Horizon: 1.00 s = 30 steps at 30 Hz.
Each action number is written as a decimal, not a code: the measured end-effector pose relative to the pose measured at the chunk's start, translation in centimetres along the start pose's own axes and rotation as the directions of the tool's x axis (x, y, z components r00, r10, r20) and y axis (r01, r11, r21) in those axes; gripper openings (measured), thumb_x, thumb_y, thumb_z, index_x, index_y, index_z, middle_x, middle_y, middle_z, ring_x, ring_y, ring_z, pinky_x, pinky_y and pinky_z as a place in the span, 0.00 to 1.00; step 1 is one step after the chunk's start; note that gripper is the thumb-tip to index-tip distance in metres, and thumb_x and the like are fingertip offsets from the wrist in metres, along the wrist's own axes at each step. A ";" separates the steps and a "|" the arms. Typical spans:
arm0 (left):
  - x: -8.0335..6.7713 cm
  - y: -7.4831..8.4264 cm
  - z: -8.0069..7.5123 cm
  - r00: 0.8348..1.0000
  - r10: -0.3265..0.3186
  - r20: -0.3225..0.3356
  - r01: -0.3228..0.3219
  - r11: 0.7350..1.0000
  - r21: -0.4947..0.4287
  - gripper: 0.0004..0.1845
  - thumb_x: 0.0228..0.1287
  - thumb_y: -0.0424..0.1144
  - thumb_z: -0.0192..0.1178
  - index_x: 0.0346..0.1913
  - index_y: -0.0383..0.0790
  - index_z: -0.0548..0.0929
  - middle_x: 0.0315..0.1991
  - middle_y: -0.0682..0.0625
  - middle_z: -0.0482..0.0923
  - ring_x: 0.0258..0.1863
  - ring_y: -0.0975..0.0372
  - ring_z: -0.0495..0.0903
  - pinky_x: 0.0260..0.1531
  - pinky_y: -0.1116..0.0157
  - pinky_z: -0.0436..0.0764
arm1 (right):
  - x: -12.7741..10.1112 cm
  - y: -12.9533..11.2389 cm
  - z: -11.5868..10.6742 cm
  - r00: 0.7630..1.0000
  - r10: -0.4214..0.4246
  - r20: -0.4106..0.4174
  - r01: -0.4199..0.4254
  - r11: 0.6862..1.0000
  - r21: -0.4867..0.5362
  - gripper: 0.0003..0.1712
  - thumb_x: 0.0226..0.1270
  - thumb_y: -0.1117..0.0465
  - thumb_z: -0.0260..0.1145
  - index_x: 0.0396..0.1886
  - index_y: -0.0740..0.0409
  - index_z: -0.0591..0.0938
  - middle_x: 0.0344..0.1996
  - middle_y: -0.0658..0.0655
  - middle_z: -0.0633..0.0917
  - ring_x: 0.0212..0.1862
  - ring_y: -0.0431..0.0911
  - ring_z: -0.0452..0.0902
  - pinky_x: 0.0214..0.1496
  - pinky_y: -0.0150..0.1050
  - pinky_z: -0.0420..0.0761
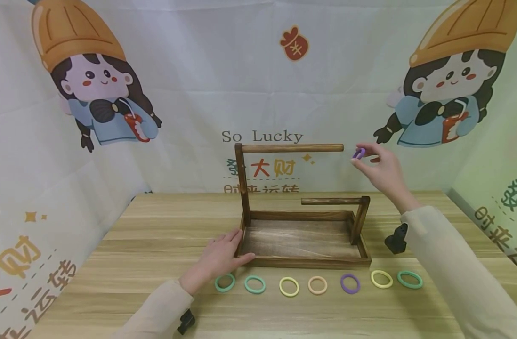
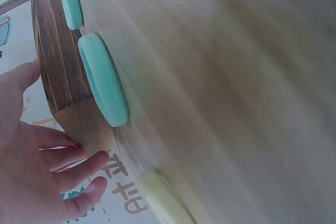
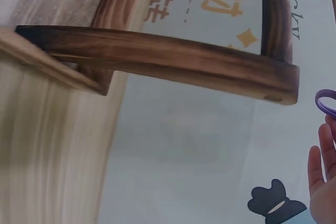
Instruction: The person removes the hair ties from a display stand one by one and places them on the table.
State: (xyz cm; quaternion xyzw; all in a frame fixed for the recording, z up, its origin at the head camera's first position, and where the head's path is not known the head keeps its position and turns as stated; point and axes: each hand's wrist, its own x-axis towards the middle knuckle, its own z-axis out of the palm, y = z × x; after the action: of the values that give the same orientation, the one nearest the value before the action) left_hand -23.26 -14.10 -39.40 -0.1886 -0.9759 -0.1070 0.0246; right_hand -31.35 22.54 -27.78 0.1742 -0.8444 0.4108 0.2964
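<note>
My right hand pinches a small purple ring between thumb and fingertips, just beyond the free end of the upper rod. That rod belongs to a dark brown wooden stand, whose tray base also carries a lower rod on a short right post. At the tray's left end rests my left hand, thumb at the front wall and fingers along the side. In the left wrist view its fingers look loosely extended. The right wrist view catches the purple ring at its right edge.
In front of the tray lies a row of rings: green, yellow, peach, purple and others. Black objects sit by the right sleeve and the left sleeve. A printed cloth hangs behind the table.
</note>
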 end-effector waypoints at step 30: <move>0.0 -0.1 -0.1 1.000 -0.010 0.021 0.010 1.000 0.000 0.42 0.57 0.63 0.48 0.63 0.31 0.60 0.63 0.41 0.57 0.58 0.45 0.59 0.51 0.44 0.58 | -6.0 3.1 -2.2 0.999 0.050 0.004 -0.050 0.994 0.093 0.21 0.56 0.65 0.64 0.49 0.71 0.74 0.31 0.46 0.77 0.33 0.34 0.71 0.32 0.22 0.70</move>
State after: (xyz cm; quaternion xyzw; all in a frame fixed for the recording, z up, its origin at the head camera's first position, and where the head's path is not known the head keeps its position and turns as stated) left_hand -23.29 -14.18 -39.30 -0.1846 -0.9771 -0.1054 0.0139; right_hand -27.68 26.45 -32.40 0.1668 -0.8289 0.4567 0.2767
